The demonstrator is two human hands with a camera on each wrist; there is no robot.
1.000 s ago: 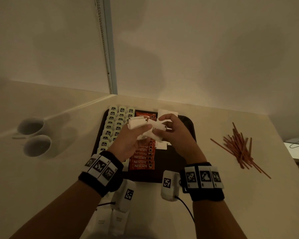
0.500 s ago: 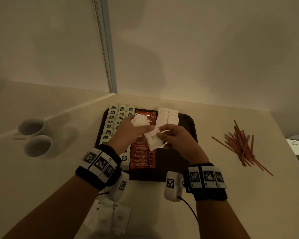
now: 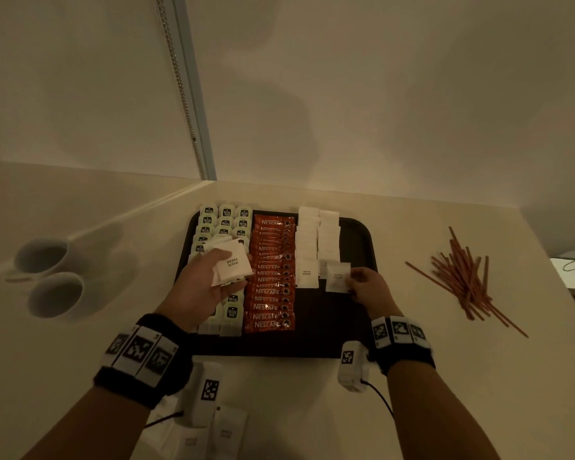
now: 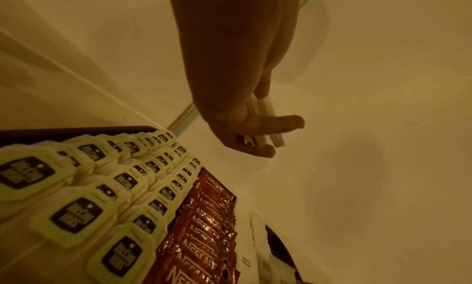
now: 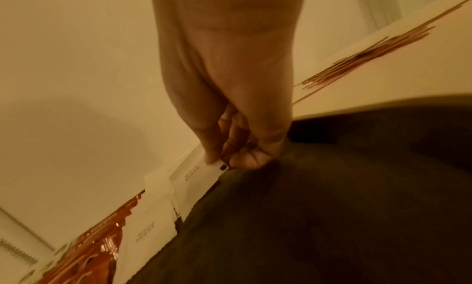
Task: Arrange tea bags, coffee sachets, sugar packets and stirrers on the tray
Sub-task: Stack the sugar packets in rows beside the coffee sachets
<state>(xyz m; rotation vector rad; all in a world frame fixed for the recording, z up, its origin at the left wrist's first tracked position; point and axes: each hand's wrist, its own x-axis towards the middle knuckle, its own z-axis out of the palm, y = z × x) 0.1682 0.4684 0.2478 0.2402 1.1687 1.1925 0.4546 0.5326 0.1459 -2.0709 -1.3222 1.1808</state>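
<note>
**Placing a sugar packet beside the rows on the tray**

Pinching one white sugar packet [image 3: 337,277] by its near right corner, the right hand [image 3: 369,288] held it low over the dark tray [image 3: 362,234], at the near end of the right-hand sugar column [image 3: 328,237]. Whether the packet already touched the tray could not be made out; the wrist view was blurred. The left hand [image 3: 200,287] hovered palm up above the tea bags [image 3: 225,217] on the tray's left side, fingers and thumb curled round a small stack of sugar packets [image 3: 233,268]; it hid several tea bags beneath it. Red coffee sachets [image 3: 273,277] ran down the tray's middle. A loose heap of stirrers [image 3: 462,277] lay on the counter well right of the tray. Left of the tray stood two white cups [image 3: 49,277]. More sugar packets [image 3: 226,433], half hidden by the left wrist and dim, lay on the counter at the tray's near side.
</note>
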